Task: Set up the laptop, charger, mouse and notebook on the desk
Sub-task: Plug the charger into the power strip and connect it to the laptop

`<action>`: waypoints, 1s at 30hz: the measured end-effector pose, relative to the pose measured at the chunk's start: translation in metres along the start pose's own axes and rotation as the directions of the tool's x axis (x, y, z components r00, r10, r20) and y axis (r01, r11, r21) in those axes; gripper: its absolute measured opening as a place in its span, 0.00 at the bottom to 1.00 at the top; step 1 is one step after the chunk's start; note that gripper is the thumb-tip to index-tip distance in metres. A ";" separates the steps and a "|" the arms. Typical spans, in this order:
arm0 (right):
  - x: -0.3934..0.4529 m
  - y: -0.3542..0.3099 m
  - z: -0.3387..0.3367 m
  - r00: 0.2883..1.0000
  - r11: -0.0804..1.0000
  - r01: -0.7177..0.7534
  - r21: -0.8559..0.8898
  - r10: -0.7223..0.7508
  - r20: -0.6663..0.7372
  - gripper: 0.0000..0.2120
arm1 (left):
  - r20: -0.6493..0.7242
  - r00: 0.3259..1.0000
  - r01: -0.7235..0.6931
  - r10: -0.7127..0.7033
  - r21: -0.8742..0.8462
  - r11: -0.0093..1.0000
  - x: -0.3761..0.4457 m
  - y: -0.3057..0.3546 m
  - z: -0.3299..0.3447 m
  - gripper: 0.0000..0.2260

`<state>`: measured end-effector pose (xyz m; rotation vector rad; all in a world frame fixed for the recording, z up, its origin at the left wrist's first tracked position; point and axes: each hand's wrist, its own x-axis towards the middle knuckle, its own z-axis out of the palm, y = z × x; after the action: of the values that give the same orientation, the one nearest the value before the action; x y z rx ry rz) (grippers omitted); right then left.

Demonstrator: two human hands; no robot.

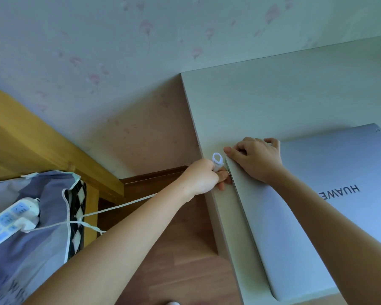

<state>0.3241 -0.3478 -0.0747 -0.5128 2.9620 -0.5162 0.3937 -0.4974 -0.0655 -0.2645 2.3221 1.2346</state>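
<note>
A closed silver laptop [317, 205] with a HUAWEI logo lies on the pale desk [262, 102], near its left edge. My right hand [255, 159] rests flat on the laptop's far left corner, fingers curled over its edge. My left hand [201, 177] pinches the plug end of the white charger cable [123, 205] against the laptop's left side; a white cable tie loop [217, 160] sticks up above the fingers. The cable runs left to a white power strip [11, 219] on the bed. Mouse and notebook are out of view.
A bed with a grey-blue cover [31, 249] and a yellow wooden headboard [31, 137] stands at left. Wood floor [185, 271] fills the gap between bed and desk. Flowered wallpaper [119, 51] is behind. A second white cord crosses the cable near the bed.
</note>
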 end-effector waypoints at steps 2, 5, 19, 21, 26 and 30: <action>0.000 0.000 0.001 1.000 1.000 -0.004 -0.003 0.004 -0.010 0.19 | -0.010 1.000 -0.014 0.014 -0.006 1.000 -0.002 0.001 0.000 0.17; 0.000 -0.001 0.002 1.000 1.000 -0.002 -0.008 0.002 -0.031 0.20 | 0.009 1.000 -0.029 0.029 -0.018 0.999 -0.007 0.005 -0.001 0.16; -0.007 -0.005 0.001 0.993 0.999 0.046 0.024 -0.043 -0.114 0.18 | 0.058 0.997 -0.052 0.057 -0.074 0.996 -0.012 0.006 -0.002 0.14; -0.007 -0.006 0.005 0.994 0.999 0.042 0.025 -0.039 -0.101 0.18 | 0.037 0.997 -0.060 0.060 0.000 0.998 -0.012 0.006 0.000 0.15; -0.007 -0.004 0.007 0.992 0.999 0.044 0.021 -0.041 -0.119 0.19 | 0.127 0.986 -0.091 0.109 -0.136 0.986 -0.014 0.003 -0.005 0.11; -0.006 -0.005 0.004 0.990 0.998 0.051 0.028 -0.047 -0.130 0.18 | 0.101 0.983 -0.121 0.151 -0.257 0.959 -0.008 0.001 -0.006 0.10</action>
<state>0.3319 -0.3513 -0.0768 -0.5707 3.0645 -0.6223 0.3981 -0.5024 -0.0573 -0.1118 2.1116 1.5701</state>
